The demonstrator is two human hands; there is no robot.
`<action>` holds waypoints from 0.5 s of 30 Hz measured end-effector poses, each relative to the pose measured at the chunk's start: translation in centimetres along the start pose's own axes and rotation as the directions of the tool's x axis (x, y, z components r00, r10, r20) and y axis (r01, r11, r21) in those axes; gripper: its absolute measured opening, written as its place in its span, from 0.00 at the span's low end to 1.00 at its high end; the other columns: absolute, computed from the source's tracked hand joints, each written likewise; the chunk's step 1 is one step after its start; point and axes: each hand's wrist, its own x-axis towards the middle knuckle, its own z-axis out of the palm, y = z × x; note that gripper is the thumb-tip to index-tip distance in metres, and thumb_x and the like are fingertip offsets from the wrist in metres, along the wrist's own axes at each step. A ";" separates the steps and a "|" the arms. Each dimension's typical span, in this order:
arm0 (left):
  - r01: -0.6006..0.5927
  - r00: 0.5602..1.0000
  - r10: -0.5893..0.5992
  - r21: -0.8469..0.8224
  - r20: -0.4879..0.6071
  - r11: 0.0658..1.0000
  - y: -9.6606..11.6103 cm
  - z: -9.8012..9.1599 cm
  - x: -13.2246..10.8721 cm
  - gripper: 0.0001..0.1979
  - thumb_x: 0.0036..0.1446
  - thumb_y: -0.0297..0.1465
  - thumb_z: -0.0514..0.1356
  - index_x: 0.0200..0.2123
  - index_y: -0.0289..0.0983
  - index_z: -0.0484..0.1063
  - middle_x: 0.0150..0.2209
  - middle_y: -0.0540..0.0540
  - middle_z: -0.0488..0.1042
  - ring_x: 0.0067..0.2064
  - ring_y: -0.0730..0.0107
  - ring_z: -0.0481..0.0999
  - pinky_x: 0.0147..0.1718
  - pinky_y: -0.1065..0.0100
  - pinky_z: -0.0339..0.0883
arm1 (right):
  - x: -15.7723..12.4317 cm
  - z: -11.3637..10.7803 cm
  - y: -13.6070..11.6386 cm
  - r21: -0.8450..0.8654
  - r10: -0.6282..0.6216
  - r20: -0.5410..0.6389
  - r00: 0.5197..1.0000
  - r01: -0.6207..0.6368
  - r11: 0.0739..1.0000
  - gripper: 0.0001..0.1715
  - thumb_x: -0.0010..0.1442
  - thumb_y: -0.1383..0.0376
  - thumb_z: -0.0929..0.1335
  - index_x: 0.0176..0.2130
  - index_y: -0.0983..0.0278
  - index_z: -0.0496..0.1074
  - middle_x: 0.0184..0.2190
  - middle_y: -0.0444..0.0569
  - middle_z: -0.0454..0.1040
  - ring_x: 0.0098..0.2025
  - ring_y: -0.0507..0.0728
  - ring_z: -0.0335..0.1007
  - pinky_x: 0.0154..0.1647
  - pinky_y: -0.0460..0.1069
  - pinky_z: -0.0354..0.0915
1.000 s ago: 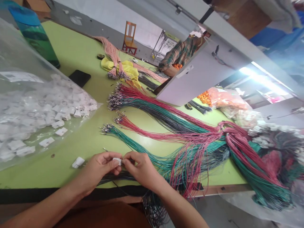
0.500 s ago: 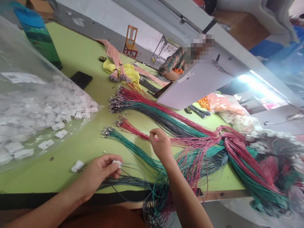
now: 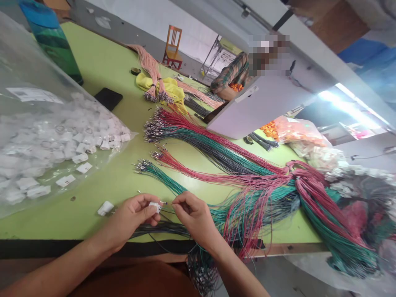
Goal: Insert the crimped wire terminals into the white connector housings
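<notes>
My left hand [image 3: 131, 216] is closed on a small white plastic connector housing [image 3: 156, 206], held between thumb and fingers, with thin wires trailing from its right side. Just to the right, my right hand [image 3: 195, 215] pinches a thin wire [image 3: 164, 202]; its metal-tipped end reaches the housing's edge. I cannot tell whether the tip is inside it. Another white housing [image 3: 105, 208] lies on the table left of my left hand. Behind my hands lie a bundle of green wires [image 3: 165, 177] and a bundle of red wires [image 3: 182, 171], both with metal terminals on their ends.
A clear bag of white housings [image 3: 62, 140] fills the left side. Red, green and black wire bundles [image 3: 216, 152] cross the green table [image 3: 102, 173]. A phone [image 3: 108, 99], a bottle [image 3: 51, 41] and a yellow cloth [image 3: 173, 90] lie beyond. A person's sleeve [image 3: 230, 74] shows behind a panel [image 3: 238, 113].
My right hand has come down and left from above the red wires to beside the housing, with a wire tip now showing at its fingers. My left hand keeps the housing.
</notes>
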 end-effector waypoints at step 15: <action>-0.006 1.000 0.005 0.013 0.011 1.000 0.1 0.1 0.1 0.14 0.52 0.36 0.64 0.39 0.35 0.70 0.26 0.50 0.76 0.28 0.73 0.72 0.31 0.70 0.63 | -0.2 -0.1 -0.6 -0.276 -0.216 0.006 0.976 0.209 0.938 0.09 0.55 0.75 0.63 0.26 0.64 0.65 0.25 0.44 0.69 0.29 0.51 0.64 0.38 0.49 0.57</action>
